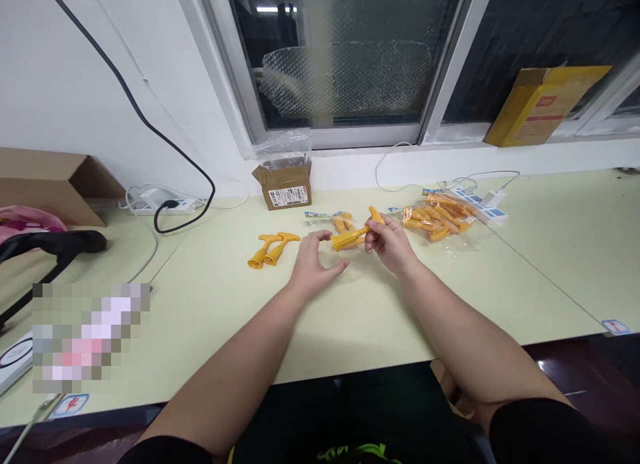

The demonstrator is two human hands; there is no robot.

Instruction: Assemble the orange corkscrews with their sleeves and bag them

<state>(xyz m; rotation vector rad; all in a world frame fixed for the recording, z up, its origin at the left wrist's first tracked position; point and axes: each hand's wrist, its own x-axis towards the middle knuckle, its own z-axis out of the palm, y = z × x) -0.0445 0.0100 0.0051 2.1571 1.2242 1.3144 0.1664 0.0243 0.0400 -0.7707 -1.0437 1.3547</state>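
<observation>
My right hand (pixel 389 245) is closed on a yellow T-handled plastic tool (pixel 350 239), gripping it near the crossbar. Its flared, ribbed end points left toward my left hand (pixel 315 264). The fingers and thumb of that hand are apart around the flared end, with nothing held between them. To the left, two similar yellow tools (pixel 274 249) lie side by side on the table. Behind the held tool lies a clear bag with yellow pieces (pixel 342 223), partly hidden. Right of my right hand is a larger heap of bagged yellow tools (pixel 440 216).
The pale table (pixel 210 317) runs along a window wall. A small open carton (pixel 286 184) stands at the back. Power strips sit at the right (pixel 480 206) and left (pixel 167 203), with cables. A black cable (pixel 135 104) hangs at left. A yellow box (pixel 545 107) leans on the window.
</observation>
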